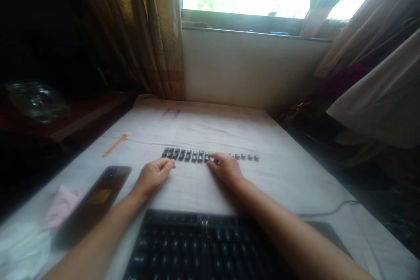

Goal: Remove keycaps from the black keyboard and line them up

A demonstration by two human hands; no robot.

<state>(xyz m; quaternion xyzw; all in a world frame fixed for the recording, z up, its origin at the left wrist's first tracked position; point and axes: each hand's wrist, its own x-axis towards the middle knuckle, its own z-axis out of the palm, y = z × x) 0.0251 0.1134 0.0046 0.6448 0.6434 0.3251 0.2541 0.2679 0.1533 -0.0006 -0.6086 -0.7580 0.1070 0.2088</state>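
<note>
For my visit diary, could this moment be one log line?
left hand: beside keycaps; right hand: at keycaps; keyboard: nearer camera than keycaps; phone: left of left hand

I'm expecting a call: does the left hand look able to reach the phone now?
Probably yes: the phone lies left of the left hand, with only pale cloth showing between them.

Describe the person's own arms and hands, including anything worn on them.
The left hand and right hand are ungloved. Both forearms are bare, tapering toward the wrists, with no sleeves, watch or bracelet in view. Blur hides whether any rings are worn.
</note>
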